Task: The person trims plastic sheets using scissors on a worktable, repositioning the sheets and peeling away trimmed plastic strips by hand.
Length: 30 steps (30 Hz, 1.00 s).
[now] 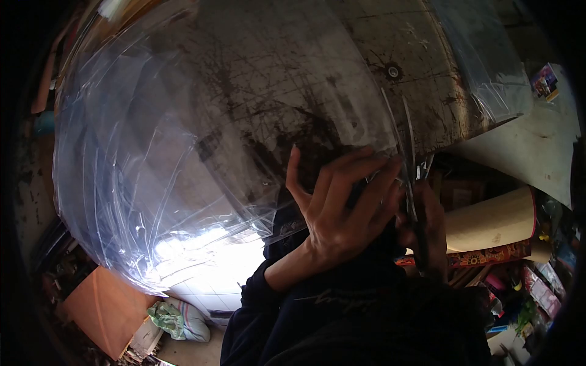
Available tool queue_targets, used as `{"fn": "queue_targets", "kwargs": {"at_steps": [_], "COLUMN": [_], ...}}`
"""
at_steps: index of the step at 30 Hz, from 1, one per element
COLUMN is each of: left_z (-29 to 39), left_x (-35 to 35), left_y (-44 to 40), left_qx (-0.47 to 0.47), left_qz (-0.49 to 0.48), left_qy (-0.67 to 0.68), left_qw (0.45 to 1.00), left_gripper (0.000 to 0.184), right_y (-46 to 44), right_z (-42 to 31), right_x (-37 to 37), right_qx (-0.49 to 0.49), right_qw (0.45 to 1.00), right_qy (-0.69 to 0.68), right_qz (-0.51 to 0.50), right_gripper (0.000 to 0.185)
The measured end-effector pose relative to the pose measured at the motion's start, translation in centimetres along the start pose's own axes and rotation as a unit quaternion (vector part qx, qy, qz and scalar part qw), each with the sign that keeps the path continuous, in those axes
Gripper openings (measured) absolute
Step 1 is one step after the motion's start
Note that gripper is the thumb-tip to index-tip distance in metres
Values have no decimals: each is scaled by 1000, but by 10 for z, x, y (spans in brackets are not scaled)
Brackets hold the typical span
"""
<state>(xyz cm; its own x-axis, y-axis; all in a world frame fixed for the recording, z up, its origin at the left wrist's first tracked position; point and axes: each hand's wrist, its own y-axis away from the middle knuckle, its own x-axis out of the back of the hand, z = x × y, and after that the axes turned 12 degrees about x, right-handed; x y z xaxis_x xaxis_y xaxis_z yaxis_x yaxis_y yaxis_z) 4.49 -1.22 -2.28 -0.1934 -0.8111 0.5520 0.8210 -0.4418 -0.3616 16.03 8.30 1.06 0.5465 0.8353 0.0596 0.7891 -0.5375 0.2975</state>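
Note:
A large clear plastic sheet (140, 152) lies creased over the scratched, stained worktop (427, 85). My left hand (345, 204) grips the sheet's right edge between thumb and fingers, with the little finger stretched out to the left. Just right of it, my right hand (427, 226) is closed around the dark handles of long scissors (408, 140). The scissors' blades point away from me and stand slightly apart, alongside the sheet's edge. Part of my right hand is in shadow behind the handles.
Another clear sheet (488, 67) hangs over the worktop's right edge, beside a pale board (525, 146). Rolled tan material (488, 222) lies below right. An orange-brown panel (110, 311) and a stuffed sack (189, 320) are on the floor at lower left.

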Motion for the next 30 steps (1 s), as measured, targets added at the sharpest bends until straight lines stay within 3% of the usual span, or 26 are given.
{"fn": "queue_targets", "kwargs": {"at_steps": [25,30], "left_z": [0,-1], "left_x": [-3,-2], "left_y": [2,4], "left_qx": [2,4], "left_qz": [-2,-9], "left_qy": [-15,-14], "left_qw": [1000,1000], "left_gripper": [25,26], "right_y": [2,-2], "right_z": [-1,8], "right_x": [-1,3], "right_qx": [-48,8], "right_qw": [998,999], "right_qy": [26,29], "right_qz": [15,11], "right_gripper": [81,78]}}
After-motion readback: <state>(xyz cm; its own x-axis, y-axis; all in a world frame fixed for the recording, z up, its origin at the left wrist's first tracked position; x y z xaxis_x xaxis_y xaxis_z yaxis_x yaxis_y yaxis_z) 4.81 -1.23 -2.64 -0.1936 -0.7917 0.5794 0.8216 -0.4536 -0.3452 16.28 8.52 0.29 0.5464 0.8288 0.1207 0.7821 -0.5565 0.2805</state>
